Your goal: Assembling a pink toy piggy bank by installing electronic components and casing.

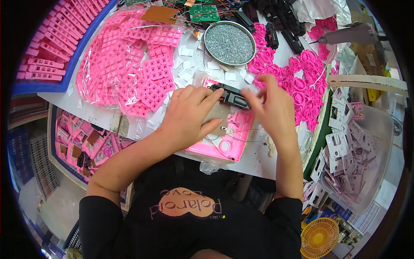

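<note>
Two hands on desk [258,162], left hand [189,114] and right hand [271,108] both gripped black part [233,96] by its ends, part sat atop pink case [228,144], bowl of screws [229,43] behind, pink keypads [142,64] at left.

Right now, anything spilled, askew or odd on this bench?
Small white paper squares lie scattered loose between the bagged pink keypads and the round screw tray. Otherwise nothing stands out: both hands hold the black part over the pink housing.
</note>
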Action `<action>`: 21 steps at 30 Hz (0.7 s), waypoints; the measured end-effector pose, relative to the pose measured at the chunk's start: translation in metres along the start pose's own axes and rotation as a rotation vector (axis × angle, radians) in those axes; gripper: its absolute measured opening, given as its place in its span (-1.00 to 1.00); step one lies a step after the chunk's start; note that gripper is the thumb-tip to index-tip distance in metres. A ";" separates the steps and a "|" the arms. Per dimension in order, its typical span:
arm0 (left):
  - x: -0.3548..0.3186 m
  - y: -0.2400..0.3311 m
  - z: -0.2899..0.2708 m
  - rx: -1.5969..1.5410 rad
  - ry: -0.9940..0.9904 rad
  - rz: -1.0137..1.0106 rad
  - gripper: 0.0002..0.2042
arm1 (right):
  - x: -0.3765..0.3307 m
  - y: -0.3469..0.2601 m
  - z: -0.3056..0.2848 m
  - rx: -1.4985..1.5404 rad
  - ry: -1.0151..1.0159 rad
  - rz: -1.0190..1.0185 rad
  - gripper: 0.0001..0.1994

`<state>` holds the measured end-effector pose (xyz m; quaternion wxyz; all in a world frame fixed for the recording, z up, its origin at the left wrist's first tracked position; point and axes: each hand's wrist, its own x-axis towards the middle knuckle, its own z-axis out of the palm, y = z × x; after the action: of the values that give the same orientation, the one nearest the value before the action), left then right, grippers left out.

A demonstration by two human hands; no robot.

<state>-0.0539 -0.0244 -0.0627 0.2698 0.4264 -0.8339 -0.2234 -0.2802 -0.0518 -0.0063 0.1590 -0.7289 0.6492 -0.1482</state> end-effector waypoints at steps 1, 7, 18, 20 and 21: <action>0.000 0.001 -0.001 0.021 -0.004 -0.002 -0.36 | -0.003 0.001 0.000 0.058 -0.018 -0.124 -0.71; -0.002 0.007 0.002 0.092 -0.032 0.010 -0.32 | -0.024 0.018 0.036 0.020 0.292 -0.529 -0.64; 0.077 -0.034 -0.033 0.054 0.037 0.067 -0.72 | -0.004 0.058 -0.044 0.611 -0.137 -0.124 -0.20; 0.125 -0.032 -0.036 0.271 -0.030 -0.094 -0.80 | 0.006 0.013 -0.043 1.186 -0.019 -0.247 -0.12; 0.140 -0.046 -0.023 0.407 -0.030 -0.035 -0.84 | 0.009 -0.007 -0.045 1.295 -0.003 -0.335 -0.10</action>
<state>-0.0807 -0.1692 -0.0364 0.1616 0.4832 -0.8583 -0.0610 -0.2919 -0.0621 0.0376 0.5401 -0.5776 0.3071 -0.5295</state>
